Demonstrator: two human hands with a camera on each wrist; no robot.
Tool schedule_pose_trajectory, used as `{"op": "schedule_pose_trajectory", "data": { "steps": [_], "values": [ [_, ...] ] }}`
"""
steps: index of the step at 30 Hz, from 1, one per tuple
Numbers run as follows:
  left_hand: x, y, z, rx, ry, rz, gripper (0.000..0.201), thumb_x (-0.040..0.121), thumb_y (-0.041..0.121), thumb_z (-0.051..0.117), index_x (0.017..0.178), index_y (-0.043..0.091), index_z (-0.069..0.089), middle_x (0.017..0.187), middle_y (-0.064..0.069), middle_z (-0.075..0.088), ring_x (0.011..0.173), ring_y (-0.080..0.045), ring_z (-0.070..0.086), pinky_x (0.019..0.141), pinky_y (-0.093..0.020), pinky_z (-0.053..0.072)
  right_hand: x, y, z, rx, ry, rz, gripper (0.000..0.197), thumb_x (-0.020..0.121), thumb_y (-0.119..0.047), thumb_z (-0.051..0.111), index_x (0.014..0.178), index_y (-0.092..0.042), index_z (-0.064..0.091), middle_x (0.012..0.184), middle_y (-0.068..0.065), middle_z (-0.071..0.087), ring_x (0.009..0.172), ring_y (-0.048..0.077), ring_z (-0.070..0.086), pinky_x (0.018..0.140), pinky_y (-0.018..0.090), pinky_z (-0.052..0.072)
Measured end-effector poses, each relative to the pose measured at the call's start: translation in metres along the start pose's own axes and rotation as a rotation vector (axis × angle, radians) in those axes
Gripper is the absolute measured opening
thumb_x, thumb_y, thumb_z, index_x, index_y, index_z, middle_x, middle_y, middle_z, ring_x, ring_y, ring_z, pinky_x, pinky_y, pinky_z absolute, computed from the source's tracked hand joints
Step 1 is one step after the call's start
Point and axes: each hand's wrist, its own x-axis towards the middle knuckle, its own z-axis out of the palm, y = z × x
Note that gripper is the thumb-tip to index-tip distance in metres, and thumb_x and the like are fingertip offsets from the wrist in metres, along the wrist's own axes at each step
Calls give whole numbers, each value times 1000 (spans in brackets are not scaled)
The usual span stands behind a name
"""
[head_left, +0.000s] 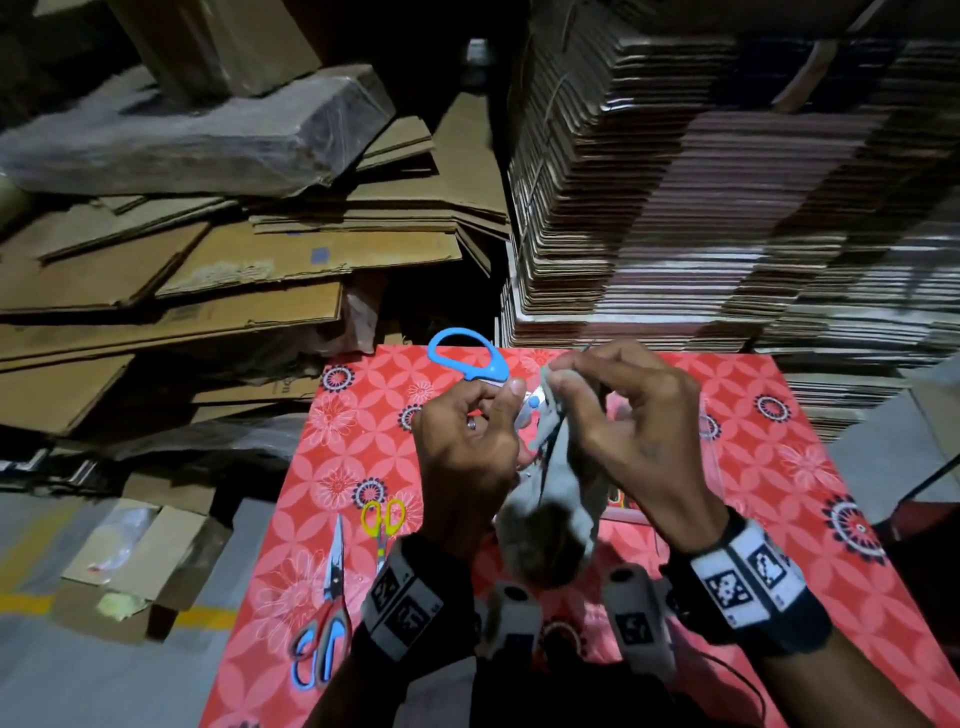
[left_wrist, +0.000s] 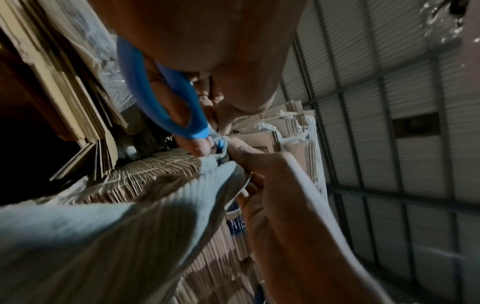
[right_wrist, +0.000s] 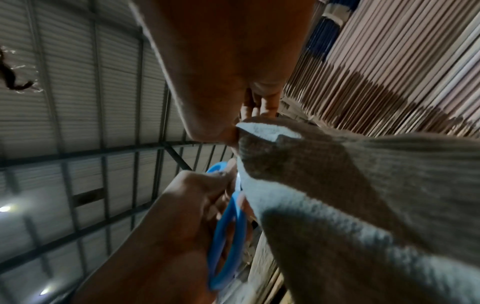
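Observation:
Over a red patterned table, both hands are raised and close together. My left hand grips blue-handled scissors, fingers through one loop, the other loop sticking up beyond them. In the left wrist view the blue handle wraps round my fingers. My right hand pinches the top edge of a grey ribbed cloth that hangs down between the wrists. The scissors' blades meet the cloth's upper edge; the blades themselves are mostly hidden. The right wrist view shows the cloth pinched at its corner and the scissors beside it.
Small yellow scissors and larger scissors with red and blue handles lie on the table's left part. Flattened cardboard is piled to the left. Tall bundles of flat cartons stand right behind the table.

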Motion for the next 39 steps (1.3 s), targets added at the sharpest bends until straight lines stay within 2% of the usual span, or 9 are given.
{"op": "schedule_pose_trajectory", "data": {
  "steps": [3,9,13,17,21,27,30,34,39],
  "values": [
    [2,2,3,-3,9,-1,29,101,14,68,77,-2,70,48,-9,61,37,-12,60,41,-21,43,8,4,-2,-27,82,14,15,86,-7,81,94,-19,84,82,-2,70,75,9,65,68,27,52],
    [5,-4,2,14,-1,6,28,100,11,69,73,5,73,55,-3,67,42,-13,64,48,-23,47,-6,2,4,8,-109,-27,14,87,-2,80,94,-14,83,84,-4,68,76,-1,62,68,14,43],
    [12,-1,3,15,-6,2,32,100,13,69,72,-1,70,47,-7,62,38,-16,62,45,-21,45,19,13,-7,-38,33,-11,16,86,-4,81,95,-17,83,81,-1,69,72,8,63,67,21,49],
    [15,-9,2,92,-19,2,31,96,32,68,71,14,72,48,-2,64,43,-24,65,50,-35,51,2,0,4,-31,-51,-29,15,87,-2,79,94,-15,83,82,-2,65,76,7,62,66,21,48],
    [16,-6,4,139,-32,19,30,98,24,70,69,14,72,50,1,65,44,-13,64,51,-29,49,12,12,-3,6,-87,-34,17,85,-1,81,94,-15,84,80,-1,65,74,10,63,65,26,49],
    [16,-1,7,110,-7,1,29,98,7,70,69,2,71,48,-5,62,40,-4,60,46,-10,40,0,4,8,-31,-58,31,16,87,-3,79,95,-16,84,77,-4,59,72,5,58,64,16,41],
    [14,0,10,94,-24,-25,27,98,5,69,71,2,73,46,2,61,40,-3,59,45,-10,39,3,10,4,11,-122,23,18,87,-4,79,95,-19,84,78,-3,61,74,5,60,65,21,47],
    [17,-1,9,126,-26,6,35,99,7,68,65,15,67,49,9,62,41,-4,60,46,-13,40,17,17,-6,-14,31,36,14,87,-5,81,97,-15,84,77,-2,61,71,5,59,65,19,46],
    [17,-6,7,164,-22,-9,32,95,20,72,63,19,67,50,12,61,46,-1,57,51,-17,40,-3,8,5,-15,-116,10,20,86,1,79,92,-17,83,79,-5,61,72,-3,56,66,11,38]
  ]
}}
